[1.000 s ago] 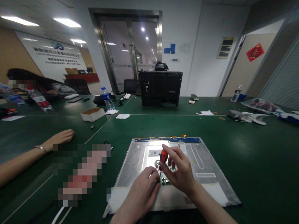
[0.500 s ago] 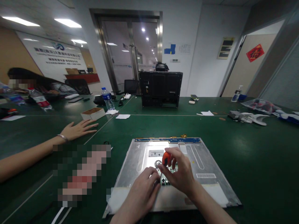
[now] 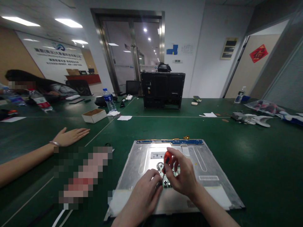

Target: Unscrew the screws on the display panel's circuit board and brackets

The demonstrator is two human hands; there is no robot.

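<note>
Above a metal panel (image 3: 205,167), a screwdriver (image 3: 167,158) is clamped in the fingers of the right hand (image 3: 186,173); whether anything is gripped by those of the left hand (image 3: 146,188) cannot be told.

Office, by the looks. UL of frame: glossy white wall sign (image 3: 59,55) w/ blue swirl logo & dark Chinese lettering; red-fronted reception-type desk (image 3: 88,78) at its lower R; flat rectangular white ceiling lights (image 3: 68,23) above. Upper ctr: steel-framed glass double doors (image 3: 119,37), lit corridor behind, black-backed office chair (image 3: 132,87) in front. Big green-topped table (image 3: 248,148) spans lower half, used as a workbench too: bare silver metal display panel (image 3: 146,154), lower ctr.
</note>
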